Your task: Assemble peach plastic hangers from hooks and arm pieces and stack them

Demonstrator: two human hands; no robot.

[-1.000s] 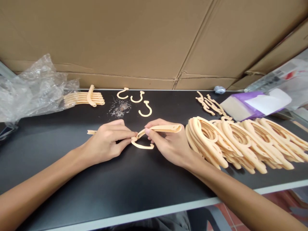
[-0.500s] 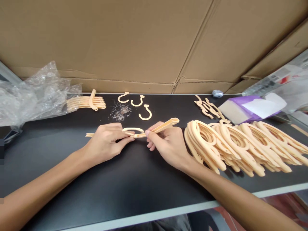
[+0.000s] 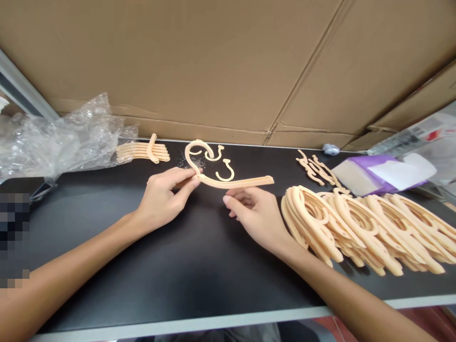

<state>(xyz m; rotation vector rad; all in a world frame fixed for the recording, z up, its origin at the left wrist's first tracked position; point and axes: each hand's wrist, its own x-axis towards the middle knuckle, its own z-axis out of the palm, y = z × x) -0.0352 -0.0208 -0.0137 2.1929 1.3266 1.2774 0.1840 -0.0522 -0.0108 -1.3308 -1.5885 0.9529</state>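
Observation:
My left hand [image 3: 169,192] pinches a cream plastic clothes hanger [image 3: 235,183] at the joint below its hook. The hook curves up and back, and one arm reaches right; any other arm is hidden behind my left hand. Just under the right-hand arm is my right hand [image 3: 254,213], its fingers loosely curled and thumb apart, with nothing seen between them. Whether its fingertips touch the arm I cannot tell. Behind the hanger lie loose hooks [image 3: 228,171], one partly covered by the held hook.
Stacked hanger arms [image 3: 142,151] lie at the back left beside crumpled clear plastic [image 3: 78,137]. Piles of hangers [image 3: 356,223] cover the right side. Behind them are small curved pieces [image 3: 313,168] and a purple-and-white packet [image 3: 381,173]. Cardboard [image 3: 178,66] stands along the back edge.
The hanger has turned so its hook stands up and its arm points right. My right hand has let go of the arm and sits below it. The view has shifted slightly.

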